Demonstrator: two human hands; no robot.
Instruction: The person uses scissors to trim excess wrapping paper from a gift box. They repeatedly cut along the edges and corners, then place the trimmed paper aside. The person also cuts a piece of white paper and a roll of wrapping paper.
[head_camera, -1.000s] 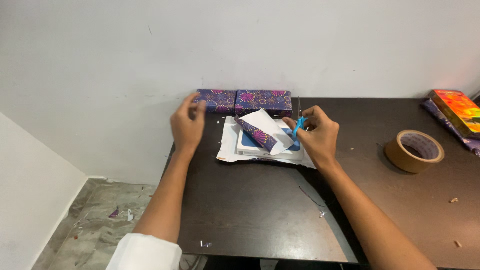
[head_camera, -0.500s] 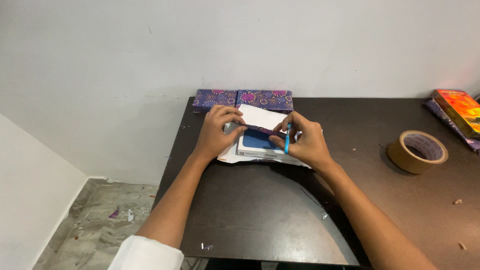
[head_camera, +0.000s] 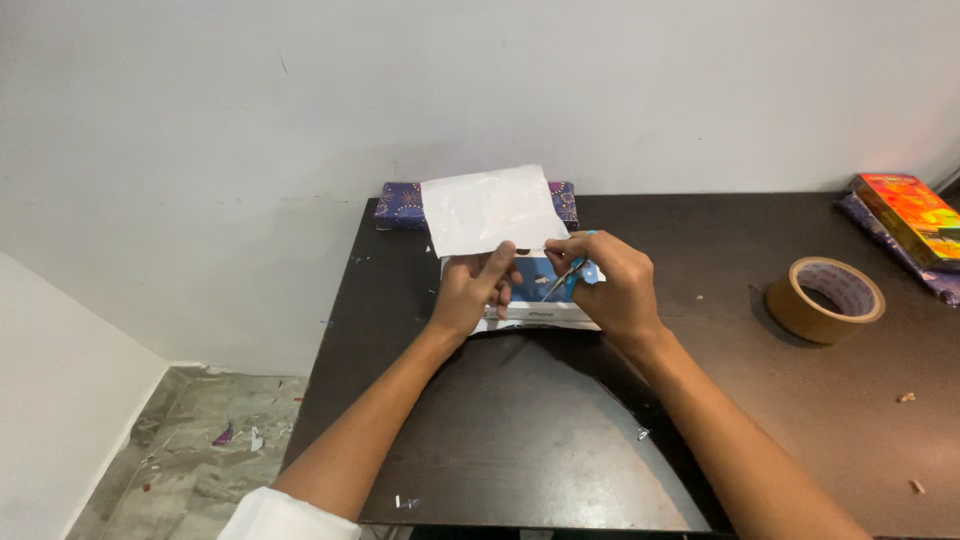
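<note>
pinching the lower edge of a thin, floppy wrapping sheet (head_camera: 492, 208) held white side up at 12 o'clock over the blue-and-white box (head_camera: 533, 296), left hand (head_camera: 475, 292) grips it, right hand (head_camera: 610, 283) closed on small blue-handled scissors (head_camera: 566, 274); likely tears easily, best held near the edge.

Plain room at home, dark desk (head_camera: 520, 420) against white wall (head_camera: 300, 90), marble floor (head_camera: 190, 440), tape roll (head_camera: 824, 300)

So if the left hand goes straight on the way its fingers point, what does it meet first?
The left hand points away from the person, toward the wall. Probably it would first meet the purple patterned boxes behind the raised white sheet it holds; depth is unclear.
</note>
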